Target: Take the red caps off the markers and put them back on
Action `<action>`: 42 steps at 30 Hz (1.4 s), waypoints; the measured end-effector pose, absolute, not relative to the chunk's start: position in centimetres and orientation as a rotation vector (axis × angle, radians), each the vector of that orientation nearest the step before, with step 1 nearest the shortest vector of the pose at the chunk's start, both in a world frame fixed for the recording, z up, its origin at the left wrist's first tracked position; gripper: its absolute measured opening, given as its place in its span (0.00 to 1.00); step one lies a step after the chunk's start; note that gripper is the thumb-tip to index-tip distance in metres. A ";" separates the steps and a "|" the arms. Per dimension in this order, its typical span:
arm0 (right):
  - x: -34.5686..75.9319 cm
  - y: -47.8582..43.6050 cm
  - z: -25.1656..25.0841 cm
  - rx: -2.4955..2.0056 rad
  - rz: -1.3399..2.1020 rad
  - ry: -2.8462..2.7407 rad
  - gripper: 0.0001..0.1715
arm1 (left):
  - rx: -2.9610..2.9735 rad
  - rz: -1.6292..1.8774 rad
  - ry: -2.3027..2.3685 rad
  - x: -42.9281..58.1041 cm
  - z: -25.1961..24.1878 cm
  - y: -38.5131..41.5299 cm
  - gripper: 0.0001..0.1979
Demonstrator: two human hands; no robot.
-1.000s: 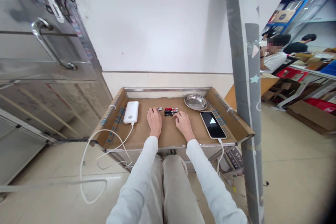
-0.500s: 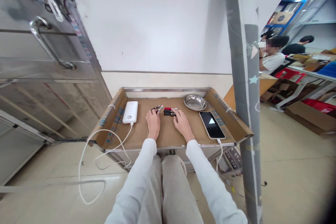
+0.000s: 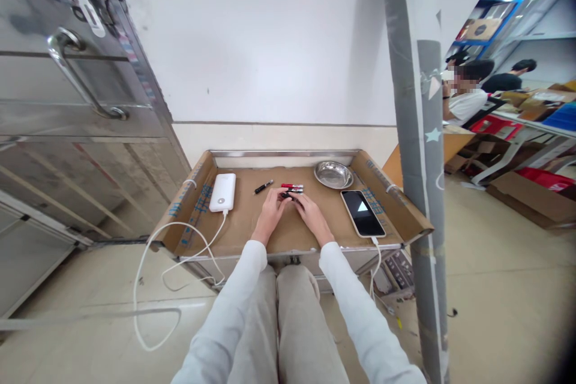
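My left hand [image 3: 270, 213] and my right hand [image 3: 308, 210] meet over the middle of a cardboard-lined tray table [image 3: 288, 234]. Their fingertips pinch together on a small black battery [image 3: 287, 195]. Just beyond them lie red-and-black batteries [image 3: 292, 187] in a short row. One more black battery [image 3: 263, 186] lies apart to the left, angled.
A white power bank [image 3: 224, 192] with a looping white cable [image 3: 148, 264] sits at the left. A steel bowl [image 3: 333, 174] and a smartphone [image 3: 362, 213] lie at the right. A grey padded pillar [image 3: 416, 132] stands right of the table, a metal cabinet [image 3: 67, 90] left. People sit far right.
My left hand left the single battery at the left and moved right to meet my right hand. Both hands now pinch a battery from the row.
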State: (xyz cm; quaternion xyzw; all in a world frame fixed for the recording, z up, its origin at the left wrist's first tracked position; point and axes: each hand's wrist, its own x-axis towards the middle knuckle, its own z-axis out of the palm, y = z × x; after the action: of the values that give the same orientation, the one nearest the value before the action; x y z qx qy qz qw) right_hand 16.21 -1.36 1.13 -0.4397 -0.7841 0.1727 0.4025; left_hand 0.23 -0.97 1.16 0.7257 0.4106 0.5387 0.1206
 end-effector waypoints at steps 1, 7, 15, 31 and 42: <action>16.2 -1.3 1.0 -1.112 0.445 -1.968 0.21 | 2.121 1.598 1.201 0.2 1.2 -1.0 0.11; 16.4 -0.7 0.1 -1.112 0.474 -1.919 0.21 | 1.954 1.770 1.299 -0.2 1.7 -1.3 0.12; 16.5 -0.8 0.3 -1.131 0.380 -1.861 0.16 | 1.779 1.852 1.413 -0.5 1.7 -1.1 0.11; 16.5 -0.8 0.2 -1.189 0.208 -2.022 0.15 | 2.326 1.115 1.485 -0.1 0.4 -0.7 0.08; 16.6 -0.8 0.0 -1.339 0.000 -2.039 0.11 | 2.494 0.968 1.604 0.1 0.4 -0.6 0.05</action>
State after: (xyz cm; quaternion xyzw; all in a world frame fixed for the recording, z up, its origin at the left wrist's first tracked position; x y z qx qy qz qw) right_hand 16.64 -0.82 -0.03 -0.5153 -0.7850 0.0000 0.3439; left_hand 0.09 -0.63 0.40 0.7995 0.5143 0.3102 0.0114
